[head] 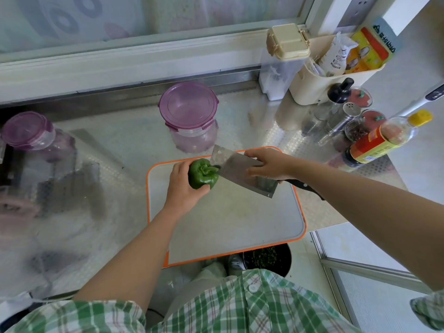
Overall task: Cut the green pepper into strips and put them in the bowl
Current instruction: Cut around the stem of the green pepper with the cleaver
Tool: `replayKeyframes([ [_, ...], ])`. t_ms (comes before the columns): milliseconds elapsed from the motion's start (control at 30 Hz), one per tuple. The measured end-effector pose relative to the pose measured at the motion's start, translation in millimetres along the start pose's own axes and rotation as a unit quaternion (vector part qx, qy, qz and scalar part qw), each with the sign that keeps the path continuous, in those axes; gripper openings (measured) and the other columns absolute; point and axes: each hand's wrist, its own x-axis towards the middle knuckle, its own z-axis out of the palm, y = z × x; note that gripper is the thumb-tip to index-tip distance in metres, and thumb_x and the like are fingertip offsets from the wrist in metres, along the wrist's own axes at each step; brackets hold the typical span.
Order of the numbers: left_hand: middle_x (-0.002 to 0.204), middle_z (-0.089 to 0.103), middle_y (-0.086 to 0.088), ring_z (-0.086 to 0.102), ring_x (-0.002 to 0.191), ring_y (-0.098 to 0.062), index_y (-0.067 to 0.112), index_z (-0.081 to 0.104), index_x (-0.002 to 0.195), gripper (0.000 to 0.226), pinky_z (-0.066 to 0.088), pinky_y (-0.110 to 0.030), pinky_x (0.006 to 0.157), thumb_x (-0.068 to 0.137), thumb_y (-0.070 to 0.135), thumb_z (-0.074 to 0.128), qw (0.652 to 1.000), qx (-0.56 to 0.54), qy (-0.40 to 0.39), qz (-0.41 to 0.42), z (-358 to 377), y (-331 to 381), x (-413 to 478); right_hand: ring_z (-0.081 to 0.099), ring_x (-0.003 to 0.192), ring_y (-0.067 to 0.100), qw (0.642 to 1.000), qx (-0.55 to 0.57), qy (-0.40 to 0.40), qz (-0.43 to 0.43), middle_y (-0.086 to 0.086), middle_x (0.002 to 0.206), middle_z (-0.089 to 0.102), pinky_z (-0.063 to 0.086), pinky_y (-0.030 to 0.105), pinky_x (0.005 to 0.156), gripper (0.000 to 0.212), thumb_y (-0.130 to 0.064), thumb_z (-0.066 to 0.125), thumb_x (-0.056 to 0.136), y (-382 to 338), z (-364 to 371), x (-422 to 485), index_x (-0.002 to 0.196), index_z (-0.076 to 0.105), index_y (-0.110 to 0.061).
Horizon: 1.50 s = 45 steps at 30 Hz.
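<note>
Nearest you is your plaid shirt (240,308). Just past it, the near edge of the board (228,219) overhangs the counter (115,145) above a black bin (269,257) flecked with green. Farther along the board, your left hand (182,186) curls around the pepper (203,173), which is whole and lies on its side at the board's far part, its stem end turned toward your other hand. Your right hand (269,164) grips the cleaver (242,171) from above, fingers wrapped over the blade's back, and the black handle juts out under your wrist. The blade's front corner touches the pepper's stem end, just right of your left fingers. Beyond the pepper stands a purple-lidded jar (188,111). Beyond your right hand are a yellow-capped bottle (384,138) and a cream caddy (312,85).
</note>
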Motion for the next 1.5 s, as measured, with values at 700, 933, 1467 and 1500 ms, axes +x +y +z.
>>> replayKeyframes([
  [700,0.113,0.056,-0.013,0.053,0.104,-0.035,0.004,0.049,0.121,0.074,0.042,-0.040,0.085,0.064,0.035,0.086,0.996,0.080,0.014,0.036,14,6,5,0.048,0.080,0.024,0.971,-0.236,-0.017,-0.018,0.003,0.081,0.048,0.035,0.029,0.066,0.023,-0.033,0.048,0.092,-50,-18,-1,0.105,0.053,-0.014],
  [933,0.119,0.051,-0.020,0.047,0.111,-0.039,-0.002,0.047,0.129,0.074,0.033,-0.036,0.097,0.071,0.023,0.084,0.992,0.101,-0.006,0.078,14,6,2,0.052,0.085,0.023,0.975,-0.212,-0.061,-0.006,0.003,0.092,0.053,0.039,0.031,0.067,0.028,-0.035,0.053,0.092,-51,-10,4,0.107,0.053,-0.012],
  [1467,0.124,0.046,-0.022,0.042,0.120,-0.035,-0.005,0.043,0.131,0.076,0.029,-0.033,0.105,0.071,0.018,0.084,0.987,0.081,-0.076,0.115,2,-4,11,0.049,0.043,0.014,0.985,0.093,-0.122,0.075,0.004,0.068,0.055,0.035,0.020,0.034,0.020,-0.036,0.058,0.093,2,-9,3,0.098,0.060,-0.018],
  [1500,0.123,0.047,-0.021,0.043,0.119,-0.034,-0.004,0.044,0.131,0.074,0.029,-0.030,0.103,0.072,0.018,0.084,0.988,0.077,-0.071,0.113,3,-4,11,0.046,0.040,0.013,0.985,0.101,-0.122,0.074,0.002,0.062,0.054,0.035,0.022,0.035,0.019,-0.035,0.057,0.094,3,-7,2,0.091,0.059,-0.017],
])
